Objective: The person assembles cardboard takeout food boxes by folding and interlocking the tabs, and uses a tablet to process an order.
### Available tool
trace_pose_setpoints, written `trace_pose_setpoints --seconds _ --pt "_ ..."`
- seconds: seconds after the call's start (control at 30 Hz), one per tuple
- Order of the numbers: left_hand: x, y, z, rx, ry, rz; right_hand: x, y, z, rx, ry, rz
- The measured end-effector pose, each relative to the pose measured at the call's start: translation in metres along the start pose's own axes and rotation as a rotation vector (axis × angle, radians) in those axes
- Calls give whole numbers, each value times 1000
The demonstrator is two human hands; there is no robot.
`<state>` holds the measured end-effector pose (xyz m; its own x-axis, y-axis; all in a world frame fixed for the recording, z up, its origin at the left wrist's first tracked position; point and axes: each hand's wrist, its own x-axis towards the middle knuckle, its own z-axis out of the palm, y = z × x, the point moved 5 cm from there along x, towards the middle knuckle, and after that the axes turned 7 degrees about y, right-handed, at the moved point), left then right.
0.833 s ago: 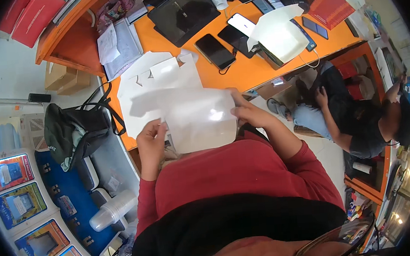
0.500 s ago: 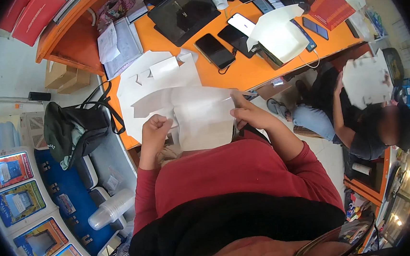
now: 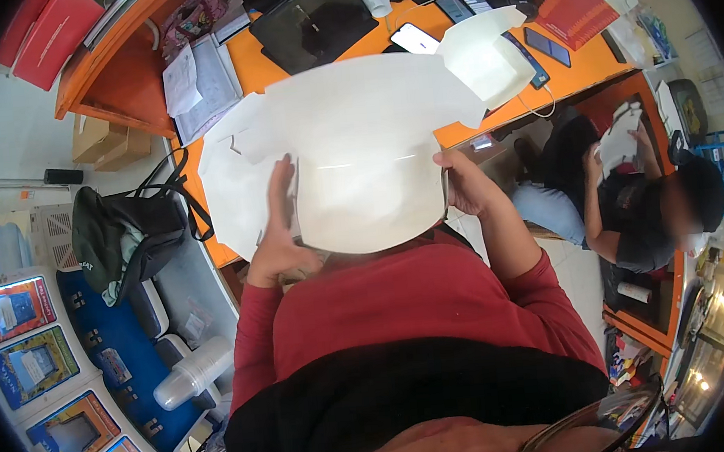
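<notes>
A white paperboard food box [image 3: 370, 196] is in front of my chest, its inside facing up and a broad flap standing out at the far side. My right hand [image 3: 471, 185] grips its right edge, the thumb on top near the corner and the other fingers mostly hidden behind the wall. Along the box's left side is my left hand [image 3: 275, 243], its fingers stretched upward against or beside the wall and its thumb apart, near the lower left corner. Flat white cardboard blanks [image 3: 230, 185] lie on the table under and left of the box.
On the orange table [image 3: 247, 61] are a folded white box [image 3: 485, 59], a red box [image 3: 576, 7], several phones and a dark tablet [image 3: 314, 27]. A dark bag [image 3: 124, 232] hangs at left, above stacked plastic cups [image 3: 193, 373]. At right, a seated person handles white cardboard [image 3: 621, 142].
The box has opened out and its far flap now rises farther over the table. My left hand has gone from a pinch to stretched fingers. The other person's cardboard has turned.
</notes>
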<state>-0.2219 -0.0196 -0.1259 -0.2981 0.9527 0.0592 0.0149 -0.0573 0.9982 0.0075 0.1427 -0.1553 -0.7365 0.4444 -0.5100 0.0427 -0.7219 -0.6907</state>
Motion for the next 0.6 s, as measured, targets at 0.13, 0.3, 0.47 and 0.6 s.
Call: trace_pose_setpoints --seconds 0.13,0.3,0.47,0.6 --pt "21 6 38 -114 -43 18 -13 -20 7 126 -12 -117" --pt "44 23 68 -196 -37 34 -40 -36 -20 -317 -69 -655" --pt "66 40 102 -31 -127 105 -59 -71 -39 -427 105 -664" --pt "86 27 128 131 -44 153 -71 -90 -52 -430 227 -728"
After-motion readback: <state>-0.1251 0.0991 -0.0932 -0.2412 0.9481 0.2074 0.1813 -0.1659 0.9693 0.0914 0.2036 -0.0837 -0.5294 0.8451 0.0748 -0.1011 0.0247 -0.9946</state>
